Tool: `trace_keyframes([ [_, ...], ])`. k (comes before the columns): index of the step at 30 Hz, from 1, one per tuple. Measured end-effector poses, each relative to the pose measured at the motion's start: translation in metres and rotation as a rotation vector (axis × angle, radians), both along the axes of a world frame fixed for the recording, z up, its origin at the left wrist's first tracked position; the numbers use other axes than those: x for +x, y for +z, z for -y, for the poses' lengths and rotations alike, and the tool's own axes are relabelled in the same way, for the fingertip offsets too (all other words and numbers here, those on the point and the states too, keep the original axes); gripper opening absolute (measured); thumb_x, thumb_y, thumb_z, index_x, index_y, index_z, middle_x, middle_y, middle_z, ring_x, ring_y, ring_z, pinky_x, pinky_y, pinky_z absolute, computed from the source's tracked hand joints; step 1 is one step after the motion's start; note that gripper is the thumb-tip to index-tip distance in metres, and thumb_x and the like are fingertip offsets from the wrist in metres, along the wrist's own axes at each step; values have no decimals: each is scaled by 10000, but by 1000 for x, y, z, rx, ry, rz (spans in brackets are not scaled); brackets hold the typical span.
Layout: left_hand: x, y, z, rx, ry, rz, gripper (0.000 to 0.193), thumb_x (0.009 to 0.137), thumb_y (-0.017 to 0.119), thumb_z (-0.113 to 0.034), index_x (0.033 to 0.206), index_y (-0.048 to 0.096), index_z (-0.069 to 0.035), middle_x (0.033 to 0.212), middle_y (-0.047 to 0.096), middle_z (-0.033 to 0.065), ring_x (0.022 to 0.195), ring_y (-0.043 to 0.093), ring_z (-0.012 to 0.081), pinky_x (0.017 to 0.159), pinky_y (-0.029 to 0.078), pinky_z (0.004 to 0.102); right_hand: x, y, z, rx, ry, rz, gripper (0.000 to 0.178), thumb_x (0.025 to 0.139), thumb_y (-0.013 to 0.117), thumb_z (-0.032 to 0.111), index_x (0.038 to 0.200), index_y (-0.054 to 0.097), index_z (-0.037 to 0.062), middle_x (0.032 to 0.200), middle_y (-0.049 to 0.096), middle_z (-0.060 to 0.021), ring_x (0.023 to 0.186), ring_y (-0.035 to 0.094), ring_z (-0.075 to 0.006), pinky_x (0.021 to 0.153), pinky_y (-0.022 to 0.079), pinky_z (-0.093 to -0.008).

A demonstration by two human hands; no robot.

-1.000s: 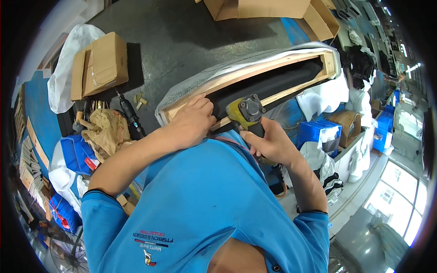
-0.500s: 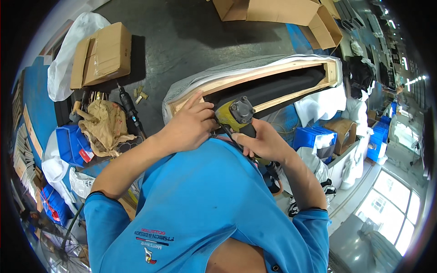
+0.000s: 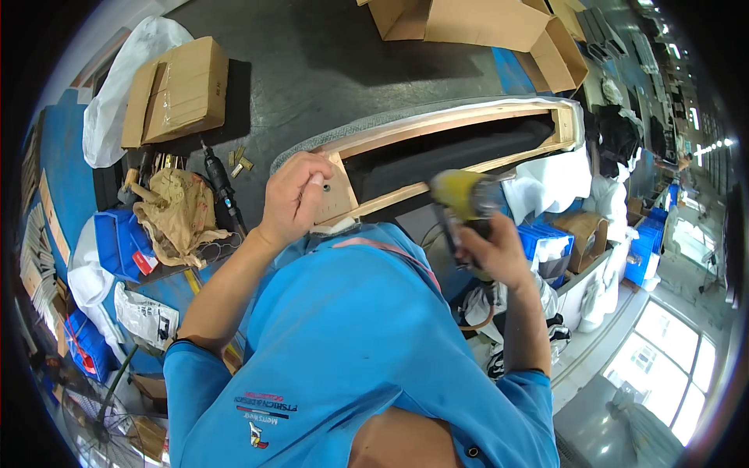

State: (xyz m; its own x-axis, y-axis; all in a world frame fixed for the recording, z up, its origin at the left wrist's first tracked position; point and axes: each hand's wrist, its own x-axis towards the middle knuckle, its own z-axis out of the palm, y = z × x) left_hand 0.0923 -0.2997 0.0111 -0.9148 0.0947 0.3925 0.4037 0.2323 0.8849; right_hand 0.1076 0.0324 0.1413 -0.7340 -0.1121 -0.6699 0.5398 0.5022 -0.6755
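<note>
Clock: read from the middle of the view, with 12 at the top.
Left hand (image 3: 295,195): bent over the 8 o'clock end of the wooden frame (image 3: 437,123), with fingers curled and thumb near a small dark hole; cannot tell whether gripping or only resting.
Right hand (image 3: 499,248): closed around the handle of the yellow pneumatic stapler (image 3: 460,193), somewhat blurred.
Wooden frame: lying at 1 o'clock, long and narrow, wrapped outside with grey fabric (image 3: 351,132), showing black cloth (image 3: 452,148) inside.
Yellow pneumatic stapler: held at 2 o'clock, overlapping the lower rail in view; cannot tell whether touching it.
Counter (image 3: 312,86): dark, carrying a closed cardboard box (image 3: 183,93) at 10 o'clock, and below it a black screwdriver (image 3: 220,178) beside small brass-coloured pieces (image 3: 243,164).
White cloth (image 3: 550,191): bunched at 3 o'clock, just beside the frame.
Crumpled brown paper (image 3: 179,214): lying at 9 o'clock, near a blue bin (image 3: 117,248).
</note>
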Motion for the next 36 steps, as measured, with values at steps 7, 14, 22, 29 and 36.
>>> trace_keyframes([
  [7,-24,23,-29,-178,38,105,105,992,605,-59,1038,688,-13,903,676,140,808,666,299,752,528,376,7,-11,-118,229,-398,-393,227,1023,665,189,1149,698,4,665,667,-48,538,610,-114,522,474,-265],
  [14,-106,47,-197,-497,-334,153,302,983,675,-174,1250,669,-31,1175,715,192,1068,707,366,913,562,439,-34,-26,-215,88,-486,-444,275,1025,655,180,1200,705,-27,690,665,-48,552,615,-122,538,481,-267],
  [22,-222,24,-436,-707,-455,656,684,996,614,-449,1428,565,80,1368,644,303,1255,644,415,1051,512,454,-142,-46,-329,69,-409,-469,274,996,670,122,1205,681,-54,756,673,-51,590,618,-113,553,486,-269],
  [29,-245,-14,-478,-620,-319,544,482,998,609,-369,1190,701,64,1056,760,224,1028,720,403,943,528,479,-184,-65,-376,-130,-358,-380,264,1007,667,147,1197,672,-36,721,667,-55,590,626,-115,543,502,-273],
  [36,-247,-23,-479,-59,-13,832,371,1013,600,-300,844,677,21,822,696,261,758,636,449,742,485,496,-191,-67,-393,-213,-289,-326,277,1006,696,185,1199,658,-9,804,688,-39,602,634,-100,544,513,-269],
])
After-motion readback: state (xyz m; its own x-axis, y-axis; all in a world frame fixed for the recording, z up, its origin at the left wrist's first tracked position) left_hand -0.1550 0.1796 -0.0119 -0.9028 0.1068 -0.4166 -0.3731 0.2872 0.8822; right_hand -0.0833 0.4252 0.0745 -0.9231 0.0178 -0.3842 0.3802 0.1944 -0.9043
